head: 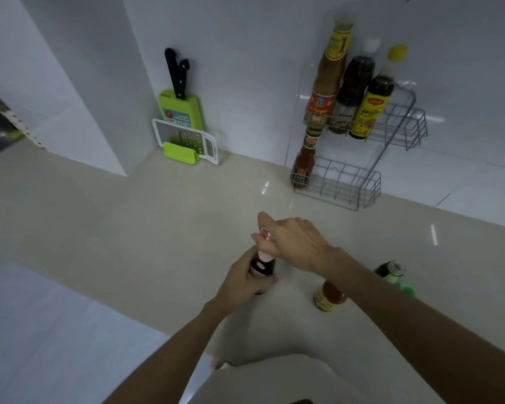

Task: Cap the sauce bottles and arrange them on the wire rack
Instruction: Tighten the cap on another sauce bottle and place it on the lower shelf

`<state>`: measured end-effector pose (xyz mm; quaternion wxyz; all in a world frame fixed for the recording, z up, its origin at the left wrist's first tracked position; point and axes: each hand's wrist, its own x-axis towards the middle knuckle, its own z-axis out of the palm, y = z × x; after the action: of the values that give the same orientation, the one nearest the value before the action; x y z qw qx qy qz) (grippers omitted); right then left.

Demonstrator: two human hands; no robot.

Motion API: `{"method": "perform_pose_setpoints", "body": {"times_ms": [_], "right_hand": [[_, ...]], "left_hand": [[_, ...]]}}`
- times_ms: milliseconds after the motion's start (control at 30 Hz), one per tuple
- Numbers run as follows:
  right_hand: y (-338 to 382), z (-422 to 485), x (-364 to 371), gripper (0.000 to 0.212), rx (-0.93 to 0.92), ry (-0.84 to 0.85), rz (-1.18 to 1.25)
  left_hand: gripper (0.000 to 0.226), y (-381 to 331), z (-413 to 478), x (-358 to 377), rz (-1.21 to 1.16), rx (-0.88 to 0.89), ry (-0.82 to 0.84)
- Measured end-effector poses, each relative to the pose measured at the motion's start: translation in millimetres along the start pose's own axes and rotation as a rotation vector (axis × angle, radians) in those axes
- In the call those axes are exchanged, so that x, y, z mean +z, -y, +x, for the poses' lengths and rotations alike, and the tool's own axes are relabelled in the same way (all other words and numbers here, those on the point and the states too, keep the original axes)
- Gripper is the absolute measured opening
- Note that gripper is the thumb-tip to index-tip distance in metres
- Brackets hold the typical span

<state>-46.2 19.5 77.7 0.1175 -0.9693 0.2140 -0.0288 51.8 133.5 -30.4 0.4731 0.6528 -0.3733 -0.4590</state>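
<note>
At lower centre, the left hand [241, 282] is wrapped closed around a dark bottle [262, 268] standing on the beige counter [129, 228]. The right hand [296, 243] pinches a red-and-white cap [265, 235] at the bottle's top, fingers curled tight. To the right, partly behind the right forearm, stand two more bottles: an orange one [330, 297] and a green one [392, 274]. Farther back, at upper right, a two-tier wire rack [405, 123] holds three bottles on top and one small red bottle [303, 167] below. At upper centre, a green holder [180, 112] keeps two black-handled knives.
</note>
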Motion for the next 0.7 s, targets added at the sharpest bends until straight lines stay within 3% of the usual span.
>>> {"method": "perform_pose_setpoints", "body": {"times_ms": [67,133,200,267,333,433,500,567,600,633,700], "right_hand": [[-15,-3,-19,0.03,0.018,-0.086,0.179],[-25,-3,-36,0.037,0.055,-0.195,0.582],[-27,-1,-51,0.045,0.1,-0.276,0.942],[-26,4,-65,0.048,0.114,-0.344,1.006],[-29,7,-82,0.049,0.061,-0.401,0.802],[-42,5,-105,0.054,-0.042,-0.384,0.234],[-49,3,-105,0.051,-0.026,-0.404,-0.071],[-48,0,-95,0.025,0.122,-0.349,-0.275],[-47,2,-86,0.036,0.197,-0.308,-0.36],[-45,0,-85,0.035,0.231,-0.245,-0.314],[-50,-4,-99,0.018,0.149,-0.253,-0.224]], "left_hand": [[0.035,-22,-1,5,-0.073,0.029,-0.024],[0.026,-48,0,6,-0.125,0.066,-0.002],[0.025,-71,7,3,-0.192,0.092,0.115],[0.029,-93,12,2,-0.261,0.108,0.269],[0.028,-109,16,-1,-0.318,0.088,0.403],[0.021,-125,21,-10,-0.321,0.043,0.523],[0.016,-131,23,-9,-0.146,0.072,0.321],[0.019,-130,27,3,0.15,0.113,-0.081],[0.024,-127,28,8,0.264,0.125,-0.231],[0.026,-124,29,10,0.31,0.136,-0.278],[0.021,-123,28,1,0.214,0.126,-0.059]]}}
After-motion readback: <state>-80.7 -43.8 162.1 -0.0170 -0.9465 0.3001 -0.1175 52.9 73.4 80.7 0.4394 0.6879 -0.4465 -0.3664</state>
